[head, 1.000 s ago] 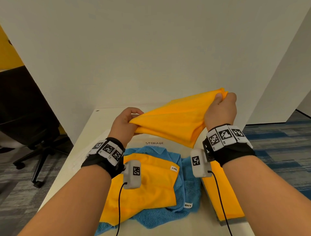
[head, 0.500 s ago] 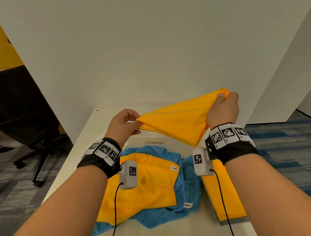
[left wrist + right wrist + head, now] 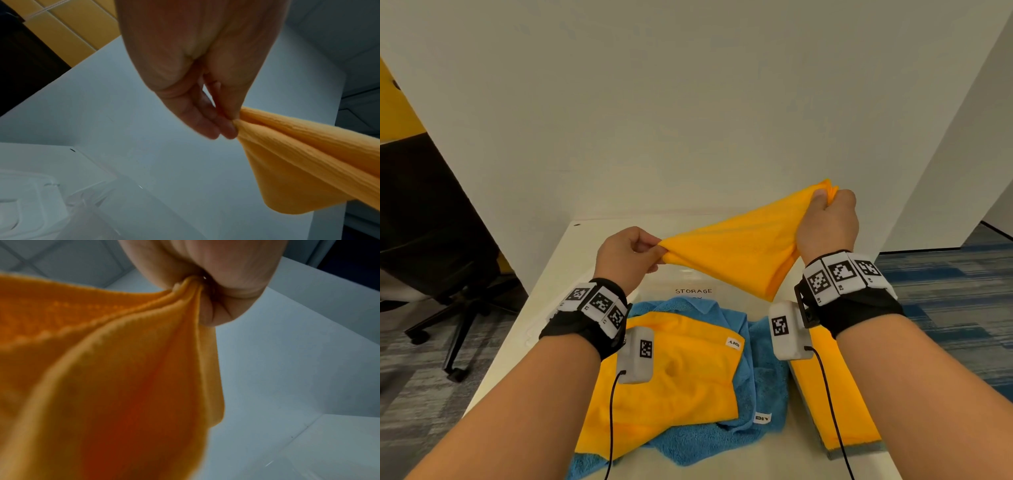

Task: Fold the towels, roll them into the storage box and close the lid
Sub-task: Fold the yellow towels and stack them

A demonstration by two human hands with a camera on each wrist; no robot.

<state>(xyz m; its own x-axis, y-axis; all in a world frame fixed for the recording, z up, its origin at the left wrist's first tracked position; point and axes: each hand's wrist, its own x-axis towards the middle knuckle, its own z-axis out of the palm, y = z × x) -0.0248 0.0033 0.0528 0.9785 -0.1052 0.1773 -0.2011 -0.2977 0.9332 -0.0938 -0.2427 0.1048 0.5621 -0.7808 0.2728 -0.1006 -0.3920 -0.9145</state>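
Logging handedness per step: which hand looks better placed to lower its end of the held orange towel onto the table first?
Probably the left hand: it pinches the orange towel lower, nearer the table, while the right hand grips its end higher.

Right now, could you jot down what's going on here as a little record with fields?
Held item: orange towel, stretched in the air between both hands
Left hand: pinches one end of it
Right hand: grips the other end, raised higher
On the table: another orange towel lying on a blue towel; a folded orange towel to the right
Storage box: clear, labelled STORAGE, behind the pile
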